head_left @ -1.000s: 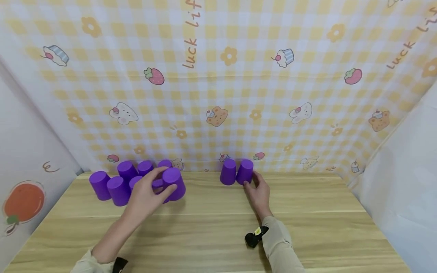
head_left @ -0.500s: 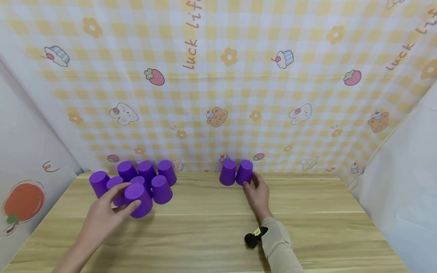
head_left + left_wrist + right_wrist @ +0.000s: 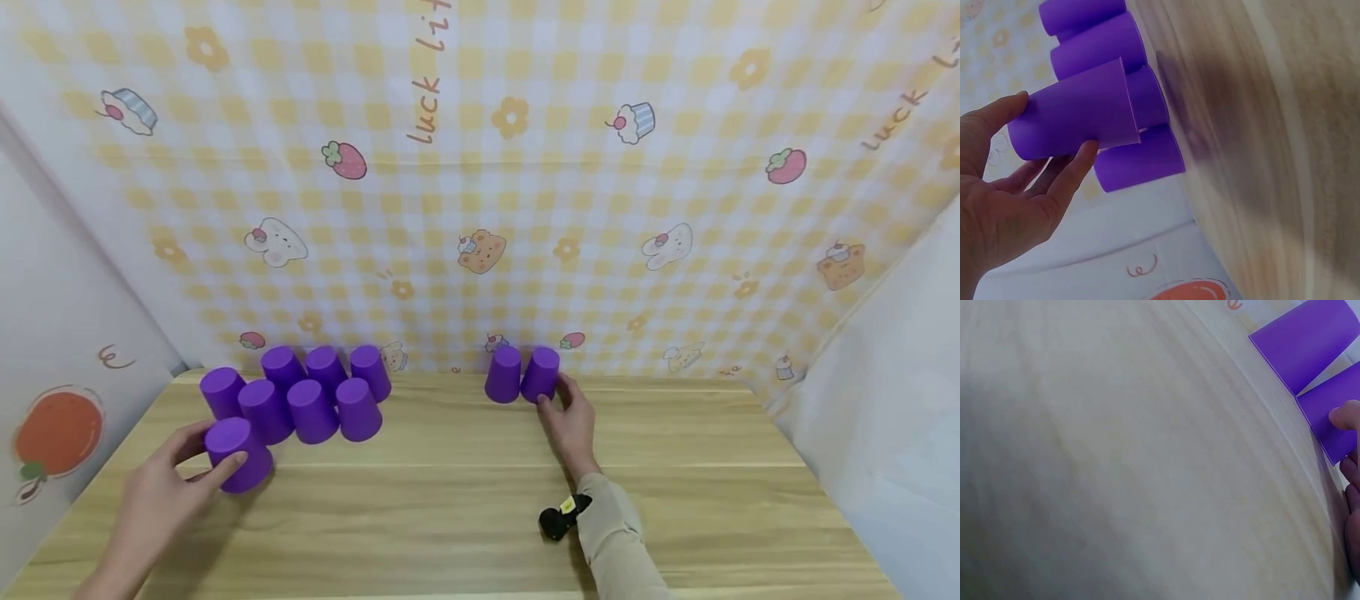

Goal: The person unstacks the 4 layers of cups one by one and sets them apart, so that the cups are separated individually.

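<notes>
My left hand [image 3: 161, 492] grips an upside-down purple cup [image 3: 238, 454] at the left front of the cup group, thumb on its near side and fingers around the far side. In the left wrist view this held cup [image 3: 1075, 115] is raised off the wooden table, overlapping the cups behind it. My right hand [image 3: 572, 421] holds the right one of two upside-down cups near the back wall, thumb on the front of that cup [image 3: 540, 375]. Its neighbour, another purple cup [image 3: 503, 375], stands close on the left. In the right wrist view the thumb presses the cup [image 3: 1325, 415] near its rim.
Several upside-down purple cups [image 3: 313, 412] stand in two rows at the back left of the wooden table [image 3: 420, 517]. A yellow checked cloth [image 3: 480, 200] hangs behind the table. White panels rise at the left and right sides.
My left hand has carried its cup leftward and toward me, from the right end of the group to its left front. My right hand stays on its cup.
</notes>
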{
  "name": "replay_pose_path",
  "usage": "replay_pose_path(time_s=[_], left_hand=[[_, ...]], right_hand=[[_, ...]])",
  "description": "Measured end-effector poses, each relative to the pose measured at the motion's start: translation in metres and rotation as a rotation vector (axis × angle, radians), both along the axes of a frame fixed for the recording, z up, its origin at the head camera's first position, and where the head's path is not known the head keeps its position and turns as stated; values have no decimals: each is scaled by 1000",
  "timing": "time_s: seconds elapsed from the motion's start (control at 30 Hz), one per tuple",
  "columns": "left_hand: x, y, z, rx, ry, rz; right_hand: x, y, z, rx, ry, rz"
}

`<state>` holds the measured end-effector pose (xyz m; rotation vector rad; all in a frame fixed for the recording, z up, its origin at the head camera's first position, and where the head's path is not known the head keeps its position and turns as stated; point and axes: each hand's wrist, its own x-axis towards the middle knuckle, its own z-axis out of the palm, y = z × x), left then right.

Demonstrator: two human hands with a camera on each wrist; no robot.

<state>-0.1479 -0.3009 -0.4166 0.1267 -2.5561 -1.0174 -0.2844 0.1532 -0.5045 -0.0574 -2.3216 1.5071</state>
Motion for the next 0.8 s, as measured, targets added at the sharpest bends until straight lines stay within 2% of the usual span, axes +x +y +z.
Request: replay_pose_path(time_s=[0.2,0.5,0.57,0.8], left_hand=[[-1,-15,-4,-27,-62,85],[-6,-25,-8,-1,-136,112],[-7,-28,-10,3,-143,115],[-10,-31,-18,-13,-92,127]], right_hand=[[0,1,1,14,5,-6],[-1,1,3,16,21,-10],[-1,1,2,15,11,-7],[1,1,3,7,-2,5]])
